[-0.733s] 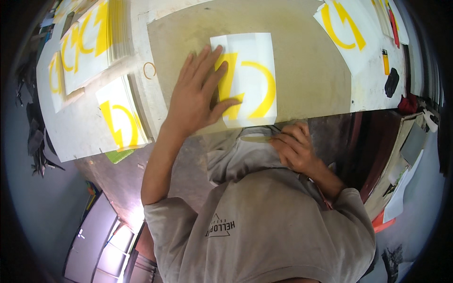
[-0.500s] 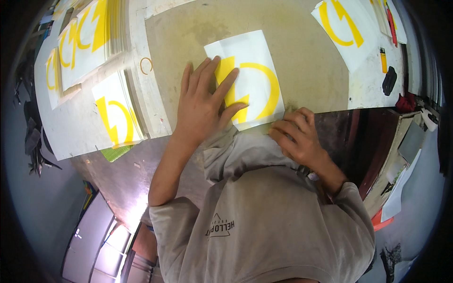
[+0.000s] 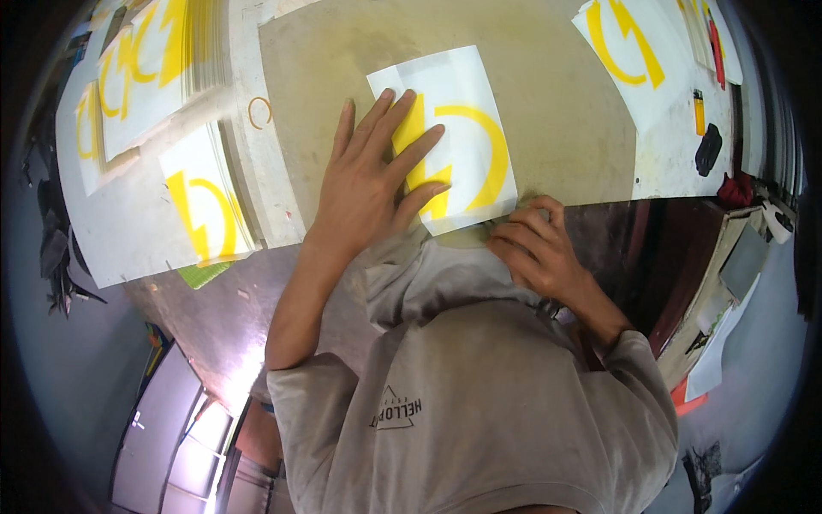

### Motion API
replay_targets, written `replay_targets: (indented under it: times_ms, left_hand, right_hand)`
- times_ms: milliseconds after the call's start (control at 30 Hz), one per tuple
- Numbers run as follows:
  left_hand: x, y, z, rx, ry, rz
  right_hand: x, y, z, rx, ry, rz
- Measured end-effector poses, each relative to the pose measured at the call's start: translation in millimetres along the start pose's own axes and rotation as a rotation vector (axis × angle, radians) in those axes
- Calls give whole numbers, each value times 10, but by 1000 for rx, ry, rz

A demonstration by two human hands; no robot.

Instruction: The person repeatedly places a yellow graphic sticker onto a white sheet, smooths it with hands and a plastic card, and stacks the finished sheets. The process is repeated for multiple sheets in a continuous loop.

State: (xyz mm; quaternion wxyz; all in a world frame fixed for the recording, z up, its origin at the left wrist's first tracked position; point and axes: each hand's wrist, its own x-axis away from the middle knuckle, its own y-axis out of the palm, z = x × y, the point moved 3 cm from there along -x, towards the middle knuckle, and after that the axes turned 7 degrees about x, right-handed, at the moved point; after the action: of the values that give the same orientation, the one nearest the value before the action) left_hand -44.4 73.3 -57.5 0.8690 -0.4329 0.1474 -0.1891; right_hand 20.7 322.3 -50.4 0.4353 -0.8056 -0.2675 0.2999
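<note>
A white folded paper sheet point(image 3: 467, 154) printed with a yellow curved mark and a bolt shape lies on the tan board point(image 3: 565, 111) in front of me. My left hand point(image 3: 364, 184) rests flat on its left side, fingers spread across the yellow print. At the near right corner of the sheet, by the board's front edge, is my right hand point(image 3: 538, 250). Its fingers are curled inward, and whatever they might hold is hidden.
Stacks of similar printed sheets point(image 3: 150, 60) stand far left, with a smaller stack point(image 3: 193, 184) nearer. More sheets point(image 3: 612, 51) lie at the far right, beside a red pen point(image 3: 716, 51), a yellow lighter point(image 3: 699, 113) and a black object point(image 3: 707, 150). A rubber band point(image 3: 259, 113) lies left of the board.
My left hand's fingers have spread a little and shifted slightly up the sheet. My right hand stays at the near corner with its fingers curled.
</note>
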Motion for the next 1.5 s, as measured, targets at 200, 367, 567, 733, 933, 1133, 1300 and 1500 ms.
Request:
replay_targets:
  times_ms: [200, 367, 567, 733, 933, 1133, 1300, 1500]
  left_hand:
    - [17, 6, 9, 37, -11, -30]
    - [-19, -46, 1, 74, -36, -86]
    - [-18, -69, 62, 36, -35, -137]
    - [10, -87, -20, -85, -147, -69]
    - [26, -115, -131, -164, -219, 40]
    - [48, -60, -113, -147, -228, 116]
    - [50, -17, -138, -134, -233, 98]
    - [88, 19, 48, -254, -392, 136]
  right_hand:
    - [-192, -127, 90, 50, 23, 118]
    - [-437, -6, 241, -24, 49, 94]
    - [-314, 23, 351, 4, 176, 129]
    - [-112, -186, 618, 258, 483, 282]
    - [-874, -233, 907, 292, 389, 394]
    - [-1866, -10, 1367, 392, 349, 210]
    - [-1816, -86, 1354, 366, 403, 184]
    - [-644, -457, 900, 332, 688, 70]
